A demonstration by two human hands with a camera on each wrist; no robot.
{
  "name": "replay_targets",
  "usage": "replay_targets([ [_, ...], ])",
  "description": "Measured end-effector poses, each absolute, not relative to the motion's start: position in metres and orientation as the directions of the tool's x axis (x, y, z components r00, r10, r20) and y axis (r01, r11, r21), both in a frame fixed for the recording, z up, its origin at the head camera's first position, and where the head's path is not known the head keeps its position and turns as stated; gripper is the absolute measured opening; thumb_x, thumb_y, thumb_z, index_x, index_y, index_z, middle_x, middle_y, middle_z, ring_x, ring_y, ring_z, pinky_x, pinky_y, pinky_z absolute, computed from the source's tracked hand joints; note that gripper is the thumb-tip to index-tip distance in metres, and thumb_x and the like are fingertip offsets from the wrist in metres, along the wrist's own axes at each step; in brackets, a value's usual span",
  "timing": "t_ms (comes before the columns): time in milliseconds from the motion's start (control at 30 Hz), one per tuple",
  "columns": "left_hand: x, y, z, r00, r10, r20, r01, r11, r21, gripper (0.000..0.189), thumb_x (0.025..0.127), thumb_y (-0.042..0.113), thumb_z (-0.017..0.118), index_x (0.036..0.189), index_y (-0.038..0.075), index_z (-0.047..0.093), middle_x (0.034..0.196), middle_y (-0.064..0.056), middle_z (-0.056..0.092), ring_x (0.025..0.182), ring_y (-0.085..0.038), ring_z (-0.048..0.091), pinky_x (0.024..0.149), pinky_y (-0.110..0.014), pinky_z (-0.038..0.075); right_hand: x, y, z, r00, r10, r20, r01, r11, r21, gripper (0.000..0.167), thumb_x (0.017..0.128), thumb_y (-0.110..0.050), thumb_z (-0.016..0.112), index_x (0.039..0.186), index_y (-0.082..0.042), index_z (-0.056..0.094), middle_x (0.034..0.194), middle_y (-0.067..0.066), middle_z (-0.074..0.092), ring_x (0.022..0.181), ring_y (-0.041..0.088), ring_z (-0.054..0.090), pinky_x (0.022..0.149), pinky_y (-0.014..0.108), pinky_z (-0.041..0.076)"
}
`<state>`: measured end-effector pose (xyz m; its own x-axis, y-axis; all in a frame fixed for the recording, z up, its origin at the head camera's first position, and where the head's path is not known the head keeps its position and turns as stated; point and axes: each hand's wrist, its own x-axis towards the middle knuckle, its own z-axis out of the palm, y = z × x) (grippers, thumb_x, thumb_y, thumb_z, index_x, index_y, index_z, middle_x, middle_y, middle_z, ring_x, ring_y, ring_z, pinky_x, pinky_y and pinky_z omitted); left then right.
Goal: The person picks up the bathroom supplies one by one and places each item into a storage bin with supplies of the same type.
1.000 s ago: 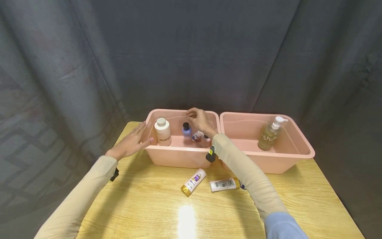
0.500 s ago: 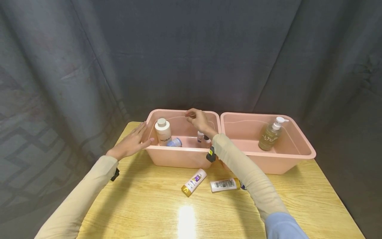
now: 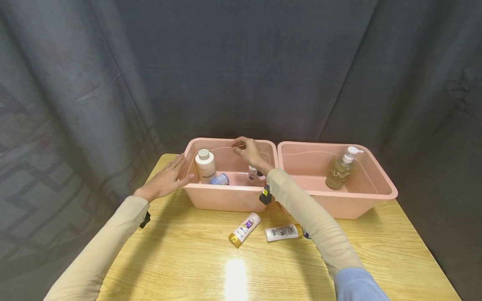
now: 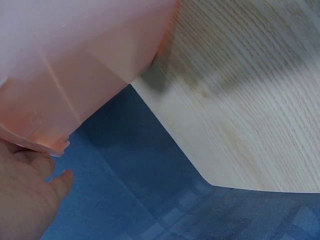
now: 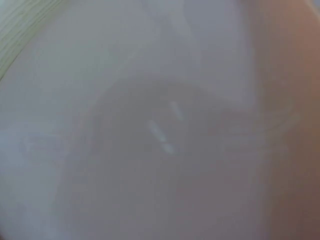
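My left hand (image 3: 165, 177) rests on the left end of the left pink bin (image 3: 222, 196), fingers stretched along its rim; in the left wrist view its fingertips are at the bin's edge. Over that bin's right half is my right hand (image 3: 250, 151), fingers loosely bent, thumb apart, nothing held. Below, a small blue bottle (image 3: 220, 179) lies on its side against an upright white bottle (image 3: 205, 167) with a grey cap. Partly under my right wrist, a small white-capped bottle (image 3: 252, 172) and a pinkish bottle (image 3: 259, 179) with a dark cap stand close together.
A second pink bin (image 3: 301, 167) adjoins on the right, holding a greenish pump bottle (image 3: 340, 171). In front on the wooden table (image 3: 188, 259) lie two gold-capped tubes, one label up (image 3: 244, 229), one barcode up (image 3: 282, 233). A grey curtain (image 3: 241, 75) hangs behind.
The small blue bottle, upright below my right hand a second ago, now lies farther left against the white bottle. The small white-capped bottle, tilted before, now stands. Both hands have hardly moved.
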<state>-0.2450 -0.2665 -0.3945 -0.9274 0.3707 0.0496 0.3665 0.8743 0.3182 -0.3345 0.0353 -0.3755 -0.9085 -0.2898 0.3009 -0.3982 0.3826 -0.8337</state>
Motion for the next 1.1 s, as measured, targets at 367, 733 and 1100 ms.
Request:
replay_targets([
  [367, -0.248, -0.270, -0.391, -0.927, 0.374, 0.039, 0.367, 0.878, 0.308, 0.088, 0.100, 0.058, 0.042, 0.157, -0.002, 0.011, 0.164, -0.018, 0.004, 0.150, -0.035, 0.007, 0.119, -0.052, 0.011, -0.333, 0.035, -0.368, -0.896, -0.291, 0.334, -0.429, 0.382, -0.819, 0.020, 0.092, 0.001, 0.067, 0.112, 0.005, 0.068, 0.107, 0.017, 0.070, 0.099, 0.030, 0.067, 0.089, 0.034, 0.054],
  [733, -0.249, -0.274, -0.389, -0.924, 0.381, 0.018, 0.370, 0.885, 0.281, 0.090, 0.099, 0.061, 0.041, 0.156, -0.003, 0.012, 0.164, -0.019, 0.005, 0.150, -0.033, 0.006, 0.120, -0.052, 0.010, -0.331, 0.038, -0.364, -0.897, -0.288, 0.336, -0.431, 0.396, -0.811, 0.020, 0.094, -0.005, 0.068, 0.113, 0.001, 0.069, 0.108, 0.013, 0.070, 0.097, 0.027, 0.067, 0.086, 0.033, 0.054],
  [1100, -0.252, -0.276, -0.384, -0.923, 0.384, -0.015, 0.371, 0.901, 0.224, 0.093, 0.098, 0.063, 0.039, 0.156, -0.005, 0.012, 0.163, -0.021, 0.006, 0.150, -0.035, 0.008, 0.119, -0.052, 0.010, -0.326, 0.044, -0.356, -0.894, -0.296, 0.337, -0.436, 0.400, -0.806, 0.022, 0.094, -0.010, 0.068, 0.114, -0.001, 0.069, 0.108, 0.010, 0.071, 0.097, 0.024, 0.067, 0.084, 0.033, 0.055],
])
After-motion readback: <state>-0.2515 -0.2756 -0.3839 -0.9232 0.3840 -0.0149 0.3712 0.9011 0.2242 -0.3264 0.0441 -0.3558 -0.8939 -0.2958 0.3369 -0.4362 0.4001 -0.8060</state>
